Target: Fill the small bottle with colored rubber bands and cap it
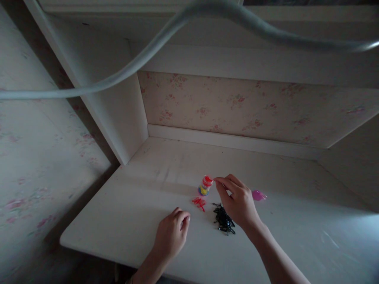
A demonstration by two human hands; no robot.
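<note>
A small clear jar (205, 185) stands upright on the white desk (124, 205), filled with red and yellow bits. My right hand (237, 203) hovers just right of its mouth, thumb and forefinger pinched together beside the red pieces at the top; what they pinch is too small to make out. A few loose red pieces (199, 203) lie in front of the jar. A heap of small black pieces (223, 221) lies under my right wrist. My left hand (173, 232) rests on the desk left of the heap, fingers curled in.
A pink lid-like object (258, 195) lies on the desk behind my right hand. The desk sits in an alcove with a white side panel (118, 118) at left, flowered wallpaper behind and a shelf above. A grey cable (166, 37) crosses the top of the view.
</note>
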